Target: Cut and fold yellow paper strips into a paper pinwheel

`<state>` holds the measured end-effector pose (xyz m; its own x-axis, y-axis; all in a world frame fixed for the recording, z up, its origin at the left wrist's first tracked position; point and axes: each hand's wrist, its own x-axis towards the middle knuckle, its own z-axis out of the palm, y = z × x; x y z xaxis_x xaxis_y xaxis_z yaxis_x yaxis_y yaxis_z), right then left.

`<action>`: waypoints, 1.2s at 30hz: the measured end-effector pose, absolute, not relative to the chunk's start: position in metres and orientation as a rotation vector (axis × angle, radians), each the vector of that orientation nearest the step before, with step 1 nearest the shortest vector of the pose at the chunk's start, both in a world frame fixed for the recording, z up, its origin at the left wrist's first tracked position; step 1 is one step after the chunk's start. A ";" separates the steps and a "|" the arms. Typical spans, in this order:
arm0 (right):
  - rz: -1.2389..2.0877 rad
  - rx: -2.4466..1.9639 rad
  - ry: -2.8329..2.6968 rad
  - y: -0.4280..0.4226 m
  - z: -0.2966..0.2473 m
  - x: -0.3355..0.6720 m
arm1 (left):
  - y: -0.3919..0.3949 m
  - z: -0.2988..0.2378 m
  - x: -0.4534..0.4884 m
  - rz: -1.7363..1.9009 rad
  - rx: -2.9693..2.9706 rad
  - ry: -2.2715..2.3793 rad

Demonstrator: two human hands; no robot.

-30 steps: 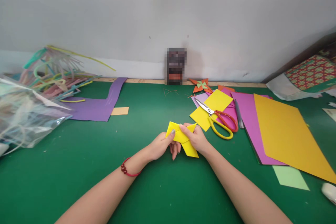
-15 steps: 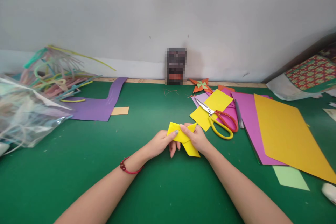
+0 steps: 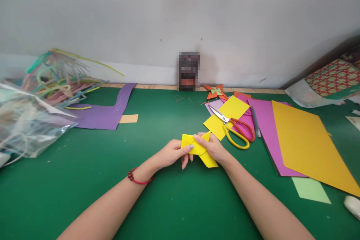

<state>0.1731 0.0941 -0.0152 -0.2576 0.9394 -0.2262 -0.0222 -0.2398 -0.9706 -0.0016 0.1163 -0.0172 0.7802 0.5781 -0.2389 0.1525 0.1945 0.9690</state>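
A folded yellow paper (image 3: 207, 159) is held between my two hands over the middle of the green table. Its flaps form angled points, one toward the upper right and one toward the lower right. My left hand (image 3: 171, 153) is closed on its left side, thumb on top and fingers underneath. On the right side my right hand (image 3: 215, 147) pinches it, with the thumb lying across the upper face and the fingers mostly hidden behind. Beyond my right hand, scissors (image 3: 235, 129) with one red and one yellow handle loop lie on yellow paper sheets (image 3: 234, 105).
Purple and orange-yellow sheets (image 3: 312, 142) lie to the right beside a pen (image 3: 255, 120). An orange-and-green paper pinwheel shape (image 3: 216, 91) lies at the back. At left are a plastic bag of pipe cleaners (image 3: 42, 120) and cut purple paper (image 3: 98, 117).
The folded yellow paper has turned slightly and shifted a little right, its lower flap now farther right. Both hands keep hold of it, and the left thumb sits slightly lower.
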 end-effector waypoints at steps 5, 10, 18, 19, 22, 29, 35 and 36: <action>1.608 -1.193 -1.239 0.094 -0.017 0.173 | 0.117 -0.015 -0.001 0.315 1.391 0.642; 1.662 -1.170 -1.263 0.095 -0.015 0.175 | 0.116 -0.013 -0.002 0.336 1.390 0.653; 1.748 -1.170 -1.343 0.092 -0.013 0.178 | 0.117 -0.017 -0.004 0.316 1.393 0.637; 1.733 -1.175 -1.342 0.092 -0.013 0.177 | 0.117 -0.017 -0.004 0.315 1.391 0.632; 1.709 -1.180 -1.337 0.092 -0.012 0.176 | 0.118 -0.017 -0.005 0.321 1.366 0.624; 1.989 -0.943 -1.524 0.094 -0.001 0.177 | 0.119 -0.017 -0.005 0.369 1.321 0.604; 2.087 -0.877 -1.576 0.093 0.000 0.178 | 0.118 -0.018 -0.004 0.369 1.326 0.620; 2.083 -0.881 -1.566 0.093 -0.001 0.179 | 0.118 -0.018 -0.004 0.369 1.333 0.616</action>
<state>0.1789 0.0928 -0.0013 -0.7274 0.6391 -0.2498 0.0621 -0.3012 -0.9515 -0.0040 0.1177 -0.0178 0.7879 0.5812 -0.2036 0.0945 0.2127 0.9725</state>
